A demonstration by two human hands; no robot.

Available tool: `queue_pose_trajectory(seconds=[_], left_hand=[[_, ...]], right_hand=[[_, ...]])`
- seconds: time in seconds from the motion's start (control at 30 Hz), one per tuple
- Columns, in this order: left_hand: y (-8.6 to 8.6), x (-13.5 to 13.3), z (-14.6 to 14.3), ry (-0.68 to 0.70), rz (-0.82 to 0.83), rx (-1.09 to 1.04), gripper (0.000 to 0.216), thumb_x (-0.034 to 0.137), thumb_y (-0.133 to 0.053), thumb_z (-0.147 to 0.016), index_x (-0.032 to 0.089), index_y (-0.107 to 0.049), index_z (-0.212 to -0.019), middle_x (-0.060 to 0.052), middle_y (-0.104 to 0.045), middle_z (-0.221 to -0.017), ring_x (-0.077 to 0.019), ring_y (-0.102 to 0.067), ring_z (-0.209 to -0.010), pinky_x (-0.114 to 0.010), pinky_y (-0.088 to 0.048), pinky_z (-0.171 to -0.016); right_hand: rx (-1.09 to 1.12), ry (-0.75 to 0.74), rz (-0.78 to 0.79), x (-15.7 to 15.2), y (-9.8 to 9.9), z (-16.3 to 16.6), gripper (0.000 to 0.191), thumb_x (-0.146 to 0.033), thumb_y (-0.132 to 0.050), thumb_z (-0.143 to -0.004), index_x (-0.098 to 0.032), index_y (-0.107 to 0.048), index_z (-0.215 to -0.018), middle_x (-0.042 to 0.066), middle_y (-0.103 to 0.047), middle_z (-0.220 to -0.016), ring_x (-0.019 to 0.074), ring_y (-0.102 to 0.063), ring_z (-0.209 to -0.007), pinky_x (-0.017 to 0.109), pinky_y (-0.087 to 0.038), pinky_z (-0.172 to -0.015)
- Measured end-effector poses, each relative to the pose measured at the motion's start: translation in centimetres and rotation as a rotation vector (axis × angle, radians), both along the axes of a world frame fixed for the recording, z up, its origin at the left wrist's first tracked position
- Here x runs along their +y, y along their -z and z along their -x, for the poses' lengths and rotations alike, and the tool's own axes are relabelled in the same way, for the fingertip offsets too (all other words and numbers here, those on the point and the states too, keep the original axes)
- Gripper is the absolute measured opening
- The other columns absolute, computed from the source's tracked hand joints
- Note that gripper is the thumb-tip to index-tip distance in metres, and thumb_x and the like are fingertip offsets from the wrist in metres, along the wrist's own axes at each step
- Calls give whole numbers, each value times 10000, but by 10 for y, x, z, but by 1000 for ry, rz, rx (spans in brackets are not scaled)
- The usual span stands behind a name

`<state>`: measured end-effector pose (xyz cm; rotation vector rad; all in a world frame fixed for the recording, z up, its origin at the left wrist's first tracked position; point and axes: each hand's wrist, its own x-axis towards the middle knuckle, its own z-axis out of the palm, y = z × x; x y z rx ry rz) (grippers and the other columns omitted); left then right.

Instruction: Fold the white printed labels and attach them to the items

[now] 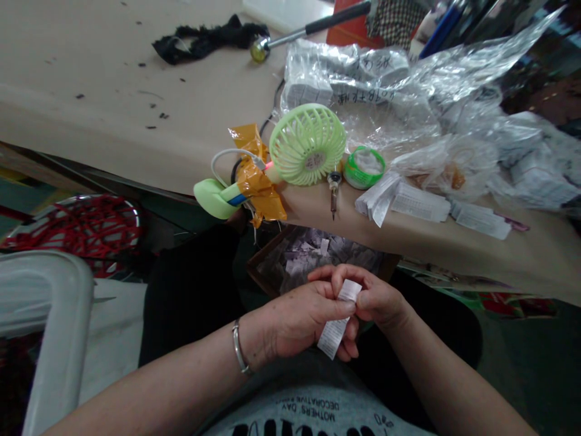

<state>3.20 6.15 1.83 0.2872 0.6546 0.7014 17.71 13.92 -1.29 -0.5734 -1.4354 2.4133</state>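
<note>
A small white printed label strip (333, 336) is pinched between my two hands above my lap. My left hand (302, 318), with a bracelet at the wrist, is closed on it, the thumb lying across its middle. At the strip's upper end, the fingers of my right hand (374, 297) are closed on it too. Just beyond my hands, a box (267, 275) filled with similar paper labels (313, 248) sits below the table edge. On the table edge lie stacks of folded labels (420, 201).
A green fan (308, 145) is fixed with orange tape (256, 181) at the edge of the table (100, 103). Beside it are a tool with a pointed metal tip (334, 194) and a green tape roll (364, 166). Plastic bags (385, 91), a hammer-like tool (313, 27) and black fabric (204, 41) lie behind.
</note>
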Motion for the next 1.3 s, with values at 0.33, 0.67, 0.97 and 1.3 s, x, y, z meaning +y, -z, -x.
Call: queue_pose_trajectory(seconds=[0.33,0.67,0.97,1.3], left_hand=[[-2,3,11,-141,30,95,153,292,-644,-770,141,-620,-763,11,-568,-571,-100,-571,-479,-222,-463,-517],[-8,4,19,-213,-3,157,199,310,-592,-804,133,-588,-713,12,-546,-568,-94,-552,-482,-213,-445,-506],[-11,11,23,-280,-94,307,250,330,-547,-824,137,-555,-665,3,-548,-558,-100,-541,-493,-218,-421,-525],[-16,30,34,-319,-463,698,176,228,-538,-828,130,-654,-740,-1,-599,-677,-99,-510,-643,-203,-393,-622]], right_hand=[[-344,255,-1267,-8,-36,-3,386,-299,-552,-879,-223,-527,-1256,108,-567,-1234,257,-522,-1158,442,-452,-972],[-355,413,-892,-11,-30,13,358,-263,-551,-866,-232,-527,-1222,59,-653,-1052,182,-644,-906,325,-530,-817],[-270,439,-224,-1,-29,35,117,-299,-640,-809,-192,-593,-799,-57,-598,-542,70,-534,-432,172,-437,-456],[-240,588,-396,9,-32,44,76,-248,-635,-767,-194,-621,-715,-22,-633,-687,91,-560,-550,195,-465,-516]])
